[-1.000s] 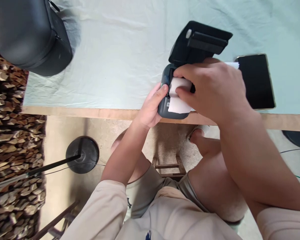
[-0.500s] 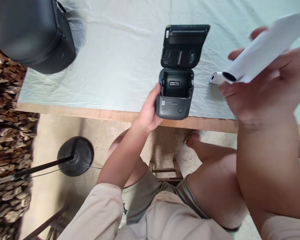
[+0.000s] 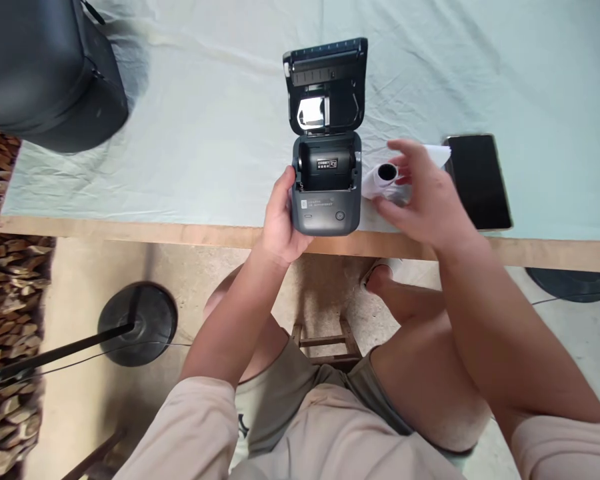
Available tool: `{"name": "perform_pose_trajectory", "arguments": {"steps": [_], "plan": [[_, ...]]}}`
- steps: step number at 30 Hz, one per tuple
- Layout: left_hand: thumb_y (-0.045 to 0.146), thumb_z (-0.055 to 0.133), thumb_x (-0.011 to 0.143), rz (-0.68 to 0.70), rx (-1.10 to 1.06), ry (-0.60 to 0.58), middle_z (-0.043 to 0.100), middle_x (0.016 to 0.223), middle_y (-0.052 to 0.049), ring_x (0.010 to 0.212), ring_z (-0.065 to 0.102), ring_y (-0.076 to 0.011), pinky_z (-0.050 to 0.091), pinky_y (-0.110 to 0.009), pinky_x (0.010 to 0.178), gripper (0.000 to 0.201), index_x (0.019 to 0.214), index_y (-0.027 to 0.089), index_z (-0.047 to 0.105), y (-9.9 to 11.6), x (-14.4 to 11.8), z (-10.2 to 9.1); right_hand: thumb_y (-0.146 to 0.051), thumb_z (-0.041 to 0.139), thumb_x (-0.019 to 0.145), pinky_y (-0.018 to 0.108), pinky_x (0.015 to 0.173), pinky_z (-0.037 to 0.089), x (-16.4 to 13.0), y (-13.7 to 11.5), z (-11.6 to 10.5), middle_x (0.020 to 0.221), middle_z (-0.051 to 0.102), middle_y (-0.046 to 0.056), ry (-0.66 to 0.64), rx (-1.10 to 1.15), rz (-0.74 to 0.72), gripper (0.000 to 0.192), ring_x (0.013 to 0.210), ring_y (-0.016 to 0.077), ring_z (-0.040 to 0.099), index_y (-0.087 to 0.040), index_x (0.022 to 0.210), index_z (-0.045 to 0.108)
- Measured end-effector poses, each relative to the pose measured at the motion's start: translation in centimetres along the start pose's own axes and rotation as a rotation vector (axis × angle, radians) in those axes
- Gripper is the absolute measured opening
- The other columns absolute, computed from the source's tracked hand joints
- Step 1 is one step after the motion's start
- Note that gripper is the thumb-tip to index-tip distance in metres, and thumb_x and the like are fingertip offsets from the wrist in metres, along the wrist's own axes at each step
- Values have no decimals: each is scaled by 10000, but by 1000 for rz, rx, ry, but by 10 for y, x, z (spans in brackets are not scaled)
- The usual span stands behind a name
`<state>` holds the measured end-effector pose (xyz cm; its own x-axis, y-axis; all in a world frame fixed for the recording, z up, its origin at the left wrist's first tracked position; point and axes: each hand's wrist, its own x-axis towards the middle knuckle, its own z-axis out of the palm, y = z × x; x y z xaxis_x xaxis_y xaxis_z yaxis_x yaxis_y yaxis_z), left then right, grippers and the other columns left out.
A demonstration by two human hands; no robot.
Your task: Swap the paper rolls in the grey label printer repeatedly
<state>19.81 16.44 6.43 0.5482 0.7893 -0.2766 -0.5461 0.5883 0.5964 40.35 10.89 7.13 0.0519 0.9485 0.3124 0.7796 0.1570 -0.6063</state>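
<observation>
In my head view, my left hand [image 3: 281, 230] clasps the open-lidded printer [image 3: 325, 217] over the near table edge [image 3: 205, 232], fingers hidden underneath. My right hand [image 3: 433, 200], half open, curls around the paper roll [image 3: 371, 185] just right (gripping or not, I can't tell), partly covering white paper [image 3: 439, 155].

We seem to be in a shed, garage or similar rough outbuilding rather than a furnished living room, though we cannot tell exactly which. Our best clue is what looks like a tall stack of split firewood [image 3: 10, 270] along the left side. Beneath us runs a bare, stained floor [image 3: 77, 300] that looks like concrete. The worktable is simple: a creased pale-green cloth [image 3: 205, 140] over a top with a plain wooden edge [image 3: 130, 230]. Under it we see a wooden frame [image 3: 325, 341], and nearby a pole on a round black base [image 3: 153, 327] with a thin cable [image 3: 87, 360] trailing over the floor.
</observation>
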Motion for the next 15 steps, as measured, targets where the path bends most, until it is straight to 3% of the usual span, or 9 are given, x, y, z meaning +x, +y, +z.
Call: {"name": "perform_pose_trajectory", "arguments": {"steps": [2, 4, 7, 9, 12, 15], "plan": [[536, 464, 902, -9, 18, 12, 723, 1062, -57, 1347, 511, -249, 522, -340, 1036, 396, 962, 195, 656, 0, 0, 1, -256, 590, 751, 354, 830, 507, 4, 9, -7, 1162, 605, 72, 105, -13, 2, 581, 1025, 196, 594, -290, 1310, 436], [549, 448, 901, -18, 42, 35, 719, 1061, -65, 1339, 518, -255, 528, -346, 1022, 414, 970, 195, 651, 0, 0, 2, -219, 582, 746, 401, 920, 458, 10, 21, -14, 1190, 586, 87, 193, -153, 75, 487, 1125, 234, 548, -273, 1226, 522], [562, 444, 896, -19, 72, 58, 717, 1059, -72, 1330, 524, -261, 530, -347, 1016, 428, 971, 194, 650, 1, -1, 3, -171, 641, 687, 460, 965, 392, 17, 39, -15, 1163, 610, 93, 116, -342, 236, 414, 1124, 283, 523, -274, 1088, 637], [562, 444, 896, -12, 74, 53, 715, 1067, -71, 1328, 525, -258, 528, -341, 1016, 426, 973, 198, 651, 0, -1, 4, -140, 644, 663, 453, 917, 401, 21, 47, -11, 1113, 637, 89, 64, -330, 285, 419, 1041, 271, 555, -279, 1058, 659], [557, 433, 904, -10, 57, 40, 715, 1070, -66, 1325, 529, -251, 528, -339, 1015, 422, 975, 203, 653, 0, 0, 3, -136, 661, 620, 420, 843, 423, 23, 50, -7, 999, 661, 68, 126, -264, 331, 435, 869, 219, 585, -268, 1034, 652], [554, 435, 906, -7, 32, 15, 716, 1061, -68, 1322, 532, -251, 527, -341, 1016, 429, 985, 195, 656, 0, 0, 2, -329, 581, 777, 335, 646, 442, 21, 53, -7, 935, 645, 66, 254, -121, 389, 426, 700, 163, 564, -272, 1194, 515]]}}
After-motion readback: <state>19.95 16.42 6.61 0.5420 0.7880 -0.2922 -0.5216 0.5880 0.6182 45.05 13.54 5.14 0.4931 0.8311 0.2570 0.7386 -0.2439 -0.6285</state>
